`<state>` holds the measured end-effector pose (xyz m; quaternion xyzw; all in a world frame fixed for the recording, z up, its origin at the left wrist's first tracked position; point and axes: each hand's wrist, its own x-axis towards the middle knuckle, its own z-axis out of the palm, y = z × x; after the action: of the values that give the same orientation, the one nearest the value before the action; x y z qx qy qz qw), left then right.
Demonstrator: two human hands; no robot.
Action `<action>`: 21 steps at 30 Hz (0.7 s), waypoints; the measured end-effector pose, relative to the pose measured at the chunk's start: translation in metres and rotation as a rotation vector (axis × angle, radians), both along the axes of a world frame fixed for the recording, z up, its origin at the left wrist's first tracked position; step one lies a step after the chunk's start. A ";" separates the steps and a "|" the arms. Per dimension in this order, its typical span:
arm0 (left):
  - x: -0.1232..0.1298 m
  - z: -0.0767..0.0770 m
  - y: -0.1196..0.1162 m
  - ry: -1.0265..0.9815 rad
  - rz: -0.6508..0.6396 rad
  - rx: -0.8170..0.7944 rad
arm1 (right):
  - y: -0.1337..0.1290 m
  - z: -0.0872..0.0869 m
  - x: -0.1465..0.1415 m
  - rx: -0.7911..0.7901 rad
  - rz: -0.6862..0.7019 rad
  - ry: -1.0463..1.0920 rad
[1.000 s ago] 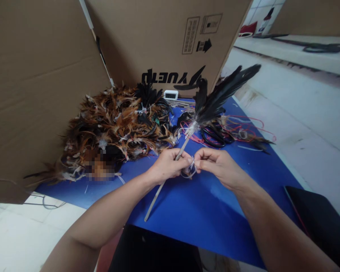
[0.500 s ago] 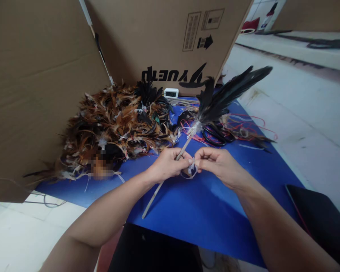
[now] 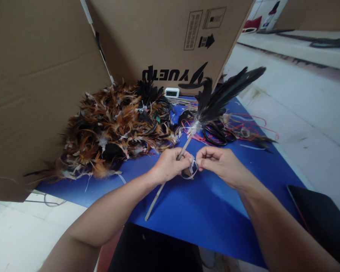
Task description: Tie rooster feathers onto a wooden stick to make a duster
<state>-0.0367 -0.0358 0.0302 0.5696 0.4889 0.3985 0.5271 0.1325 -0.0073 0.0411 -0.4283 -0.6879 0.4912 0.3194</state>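
Note:
My left hand (image 3: pixel 172 165) is closed around a thin wooden stick (image 3: pixel 156 198), which slants from lower left to upper right. Long black feathers (image 3: pixel 225 94) fan out from the stick's top, bound there with clear-white wrapping (image 3: pixel 195 127). Beneath my left thumb a whitish plastic strip (image 3: pixel 190 177) curls in a loop, with a small brown bit, perhaps a feather, behind it. My right hand (image 3: pixel 219 165) is pinched at the loop's right side; its fingertips seem to grip the strip, though the end between them is hardly visible.
Bunches of brown and black feathers (image 3: pixel 121 124) are heaped on the blue table (image 3: pixel 215 223) at left. Black-handled scissors (image 3: pixel 215 135), red string (image 3: pixel 257 120) and loose feathers lie behind my hands. A small white digital display (image 3: pixel 171 93) stands before the cardboard box (image 3: pixel 158 34). A black object (image 3: pixel 320 215) is at right.
My right hand has shifted slightly right, away from my left thumb, and the strip's loop shows more openly. The feathered stick has tilted a little; my left hand keeps its hold.

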 end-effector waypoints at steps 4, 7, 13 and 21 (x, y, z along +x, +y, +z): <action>0.000 -0.003 0.000 0.024 0.003 0.018 | -0.001 -0.001 -0.002 0.006 -0.011 -0.038; 0.000 -0.003 0.000 0.026 -0.002 0.030 | -0.002 0.001 -0.003 0.008 -0.020 -0.054; 0.000 -0.002 -0.001 0.107 -0.002 0.066 | -0.004 0.007 -0.005 -0.015 0.003 -0.052; 0.001 -0.006 0.000 0.112 0.024 0.091 | -0.004 0.002 -0.007 0.028 -0.017 -0.080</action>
<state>-0.0358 -0.0360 0.0242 0.6084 0.5059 0.3941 0.4676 0.1253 -0.0113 0.0431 -0.4488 -0.7034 0.4612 0.3019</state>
